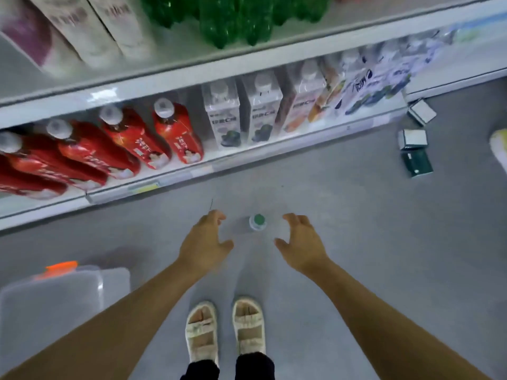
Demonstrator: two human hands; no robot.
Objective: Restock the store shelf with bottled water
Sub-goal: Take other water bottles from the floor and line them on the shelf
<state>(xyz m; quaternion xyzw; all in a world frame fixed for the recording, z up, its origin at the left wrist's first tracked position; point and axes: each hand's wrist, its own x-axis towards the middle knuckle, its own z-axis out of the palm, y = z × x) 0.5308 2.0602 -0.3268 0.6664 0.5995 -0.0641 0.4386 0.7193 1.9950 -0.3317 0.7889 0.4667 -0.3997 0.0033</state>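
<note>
On the grey floor (356, 215), just in front of the bottom shelf (192, 171), a clear water bottle (257, 222) with a green cap stands upright, seen from straight above. Head view only.

Left hand (204, 244): just left of the bottle, fingers spread and loosely curved, thumb pointing toward the bottle. Wide open, holds nothing, a gap shows between it and the bottle.

Right hand (300, 242): just right of the bottle, mirror pose, fingers curved, thumb toward the bottle. Also wide open and holding nothing, not touching the bottle. The bottle sits between the two hands, nearer the fingertips than the wrists.

Behind the bottle, on the bottom shelf: red-labelled bottles (153, 133) with white caps to the left, white-labelled square bottles (244, 113) straight behind, more blurred bottles (370, 80) to the right. On the upper shelf (247, 54) are green bottles (236, 20) and white cartons (109, 23), blurred.

Near side of the bottle: two feet in pale sandals (226, 330), toes toward the bottle. Left of the bottle and nearer the person, a translucent plastic bin (55, 303) with an orange clip. Far right of the bottle, small green-and-white boxes (414, 144) lie on the floor beside the shelf end.
</note>
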